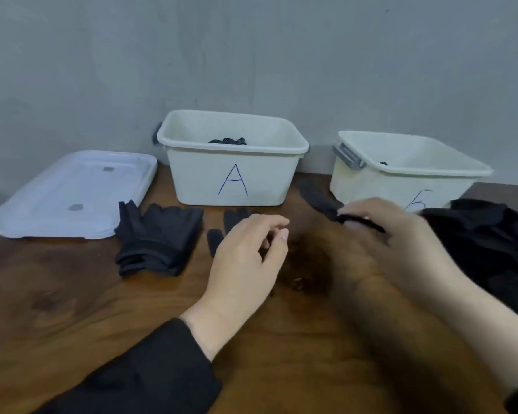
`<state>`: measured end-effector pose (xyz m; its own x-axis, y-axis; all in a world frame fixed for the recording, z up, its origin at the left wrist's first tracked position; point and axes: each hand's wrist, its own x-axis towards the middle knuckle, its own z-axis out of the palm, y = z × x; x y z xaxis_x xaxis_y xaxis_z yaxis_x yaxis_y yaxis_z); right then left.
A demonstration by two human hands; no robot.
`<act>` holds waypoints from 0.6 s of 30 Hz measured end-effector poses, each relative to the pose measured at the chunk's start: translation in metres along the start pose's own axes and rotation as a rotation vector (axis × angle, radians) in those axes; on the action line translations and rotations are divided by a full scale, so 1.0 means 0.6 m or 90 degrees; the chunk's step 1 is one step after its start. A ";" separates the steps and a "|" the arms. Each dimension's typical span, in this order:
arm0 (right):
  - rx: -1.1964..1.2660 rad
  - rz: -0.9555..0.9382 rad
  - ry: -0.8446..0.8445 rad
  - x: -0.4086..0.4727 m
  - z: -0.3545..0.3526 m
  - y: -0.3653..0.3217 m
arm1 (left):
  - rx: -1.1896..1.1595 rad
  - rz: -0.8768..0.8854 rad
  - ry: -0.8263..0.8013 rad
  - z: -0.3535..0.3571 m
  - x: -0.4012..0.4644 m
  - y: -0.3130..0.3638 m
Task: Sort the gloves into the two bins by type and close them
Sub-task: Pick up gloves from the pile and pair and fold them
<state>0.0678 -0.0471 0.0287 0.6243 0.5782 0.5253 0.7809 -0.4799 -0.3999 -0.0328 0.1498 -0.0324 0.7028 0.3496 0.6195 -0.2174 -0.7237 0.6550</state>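
Across the back of the worktop stand bin A and the second bin, both open and each with something dark inside, so sorting looks under way. Their lids lie stacked at the left, out of reach of the work. The right hand, blurred, pinches a black glove just before the second bin, likely bound there. The left hand hovers loosely curled and empty over a flat glove; a folded stack and a dark heap wait.
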 end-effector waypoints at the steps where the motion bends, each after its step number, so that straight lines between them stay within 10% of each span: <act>1: -0.033 -0.020 -0.076 -0.026 0.027 0.013 | 0.010 0.002 0.006 -0.010 0.000 -0.008; 4: -0.081 0.032 -0.259 -0.096 0.080 0.033 | 0.026 -0.022 0.016 -0.034 0.003 -0.030; 18: -0.053 0.117 -0.150 -0.025 0.066 0.003 | -0.025 -0.140 0.074 -0.054 0.009 -0.046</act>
<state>0.0608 -0.0307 -0.0099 0.7503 0.6090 0.2573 0.6560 -0.6372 -0.4045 -0.0451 0.1909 -0.0328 0.6544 0.5639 0.5037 -0.0955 -0.5993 0.7948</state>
